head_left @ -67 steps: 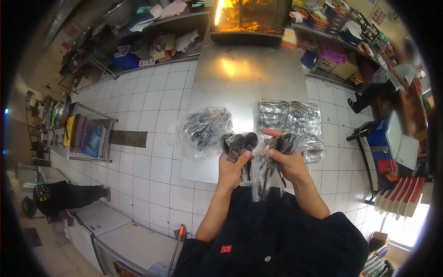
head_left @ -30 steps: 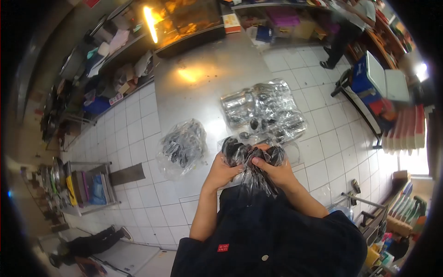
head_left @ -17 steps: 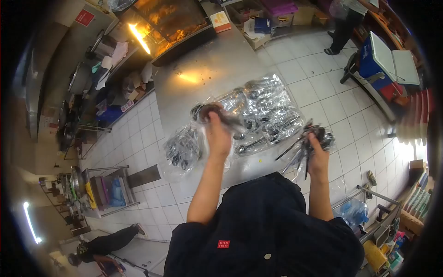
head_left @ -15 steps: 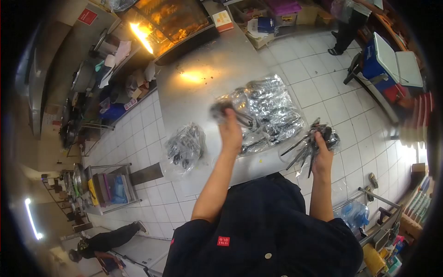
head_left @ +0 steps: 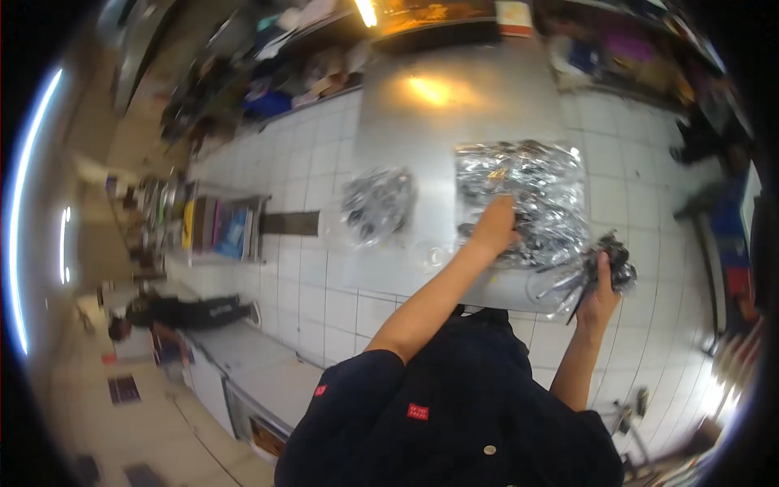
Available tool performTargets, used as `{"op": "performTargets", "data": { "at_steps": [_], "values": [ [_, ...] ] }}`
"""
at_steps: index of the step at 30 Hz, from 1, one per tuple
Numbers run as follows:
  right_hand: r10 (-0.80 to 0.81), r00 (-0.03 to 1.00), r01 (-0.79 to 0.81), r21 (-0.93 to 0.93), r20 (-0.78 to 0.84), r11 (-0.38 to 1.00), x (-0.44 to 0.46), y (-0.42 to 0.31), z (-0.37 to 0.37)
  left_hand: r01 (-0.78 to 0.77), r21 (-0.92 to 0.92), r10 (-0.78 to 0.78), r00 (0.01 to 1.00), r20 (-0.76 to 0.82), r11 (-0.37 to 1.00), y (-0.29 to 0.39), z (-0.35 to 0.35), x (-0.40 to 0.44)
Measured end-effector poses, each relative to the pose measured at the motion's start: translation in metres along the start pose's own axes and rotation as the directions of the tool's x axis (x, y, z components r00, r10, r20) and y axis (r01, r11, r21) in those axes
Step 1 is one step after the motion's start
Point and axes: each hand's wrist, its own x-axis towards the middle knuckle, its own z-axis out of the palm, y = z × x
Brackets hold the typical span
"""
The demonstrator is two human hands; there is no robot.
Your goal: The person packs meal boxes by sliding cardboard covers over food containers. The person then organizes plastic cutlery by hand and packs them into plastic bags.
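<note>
A wide pile of clear-wrapped black plastic cutlery [head_left: 544, 174] lies on the steel table. My left hand [head_left: 497, 226] is down at the pile's near left part, its fingers bent together; blur hides what is between them. Off the table's near right corner, my right hand [head_left: 599, 302] is closed around a bunch of black plastic cutlery [head_left: 613, 264] in clear wrap, thin dark handles pointing left. A second clear bag with dark pieces [head_left: 377, 204] rests on the table left of the pile, apart from both hands.
The steel table [head_left: 406, 130] reaches away to a warm-lit glass cabinet [head_left: 438, 15]. A rack with coloured items [head_left: 219, 223] stands left. A person [head_left: 195, 312] is at the lower left by a white counter [head_left: 251, 361]. Another person's dark-clothed leg [head_left: 706, 134] shows at right.
The view has turned and shifted. My left hand, which held a dark bundle above the pile's left edge, is now lower on the pile. My right hand still grips its bunch.
</note>
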Motion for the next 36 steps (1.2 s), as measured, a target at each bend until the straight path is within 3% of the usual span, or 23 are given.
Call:
{"op": "performTargets", "data": {
  "at_steps": [3, 6, 8, 9, 10, 11, 13, 15, 16, 18, 19, 20, 23, 24, 25, 28, 29, 31, 33, 34, 36],
  "values": [
    [-0.123, 0.989, 0.129, -0.075, 0.082, 0.989, -0.006, -0.011, 0.038, 0.127, -0.149, -0.115, 0.990, 0.086, 0.981, 0.026, -0.052, -0.010],
    [-0.143, 0.965, 0.151, -0.021, 0.220, 0.988, -0.012, -0.014, 0.073, 0.049, -0.323, -0.091, 0.989, -0.114, 0.945, 0.020, -0.101, -0.048],
    [-0.142, 0.970, 0.138, 0.033, 0.198, 0.990, -0.027, -0.003, 0.100, 0.017, -0.183, -0.110, 0.852, -0.512, 0.983, -0.010, -0.142, -0.091],
    [-0.192, 0.954, 0.178, 0.083, 0.229, 0.981, -0.042, 0.002, 0.128, 0.144, -0.069, -0.153, 0.730, -0.667, 0.987, -0.036, -0.160, -0.115],
    [-0.192, 0.907, 0.139, 0.164, 0.376, 0.977, -0.056, 0.008, 0.152, 0.284, 0.022, -0.155, 0.585, -0.796, 0.959, -0.065, -0.176, -0.139],
    [-0.269, 0.853, 0.234, 0.133, 0.446, 0.963, -0.077, 0.019, 0.186, 0.397, -0.022, -0.231, 0.488, -0.842, 0.918, -0.092, -0.192, -0.159],
    [-0.356, 0.695, 0.381, 0.100, 0.625, 0.919, -0.103, 0.058, 0.245, 0.503, -0.121, -0.377, 0.446, -0.811, 0.856, -0.153, -0.206, -0.195],
    [-0.356, 0.514, 0.435, 0.120, 0.781, 0.892, -0.125, 0.130, 0.295, 0.505, -0.209, -0.505, 0.567, -0.651, 0.837, -0.223, -0.204, -0.220],
    [-0.490, 0.376, 0.534, 0.249, 0.786, 0.808, -0.138, 0.164, 0.329, 0.376, -0.499, -0.620, 0.568, -0.541, 0.781, -0.249, -0.205, -0.228],
    [-0.389, 0.177, 0.492, 0.261, 0.904, 0.830, -0.145, 0.234, 0.365, 0.069, -0.915, -0.722, 0.639, -0.265, 0.397, -0.290, -0.209, -0.232],
    [-0.310, -0.024, 0.639, 0.253, 0.951, 0.726, -0.136, 0.259, 0.375, -0.169, -0.971, -0.748, 0.619, -0.240, 0.171, -0.291, -0.217, -0.233],
    [-0.182, -0.207, 0.757, 0.276, 0.961, 0.593, -0.126, 0.275, 0.383, -0.209, -0.961, -0.717, 0.642, -0.274, 0.180, -0.295, -0.224, -0.236],
    [0.098, -0.162, 0.919, 0.114, 0.982, 0.379, -0.129, 0.284, 0.396, -0.278, -0.941, -0.654, 0.679, -0.334, 0.192, -0.298, -0.243, -0.246],
    [0.182, -0.111, 0.957, 0.056, 0.977, 0.284, -0.131, 0.283, 0.400, -0.267, -0.945, -0.649, 0.689, -0.323, 0.188, -0.291, -0.251, -0.245],
    [0.288, 0.012, 0.972, -0.079, 0.958, 0.220, -0.139, 0.270, 0.412, -0.253, -0.949, -0.639, 0.702, -0.314, 0.188, -0.287, -0.258, -0.244],
    [0.483, 0.132, 0.991, -0.106, 0.866, -0.081, -0.142, 0.260, 0.436, -0.253, -0.951, -0.617, 0.723, -0.309, 0.180, -0.284, -0.267, -0.244],
    [0.542, 0.226, 0.974, -0.171, 0.809, -0.150, -0.149, 0.268, 0.439, -0.257, -0.953, -0.565, 0.767, -0.304, 0.163, -0.283, -0.271, -0.240],
    [0.601, 0.176, 0.872, -0.406, 0.780, 0.272, -0.142, 0.308, 0.432, -0.244, -0.962, -0.441, 0.855, -0.275, 0.126, -0.280, -0.275, -0.236],
    [0.534, 0.091, 0.925, -0.269, 0.841, 0.267, -0.143, 0.317, 0.425, -0.283, -0.947, -0.447, 0.836, -0.320, 0.149, -0.279, -0.276, -0.233],
    [0.471, 0.008, 1.000, -0.021, 0.882, 0.022, -0.143, 0.318, 0.423, -0.310, -0.936, -0.449, 0.821, -0.351, 0.165, -0.280, -0.278, -0.230],
    [0.464, -0.078, 0.986, 0.138, 0.882, -0.096, -0.137, 0.311, 0.425, -0.280, -0.957, -0.597, 0.757, -0.266, 0.072, -0.292, -0.285, -0.236]
  ]
}}
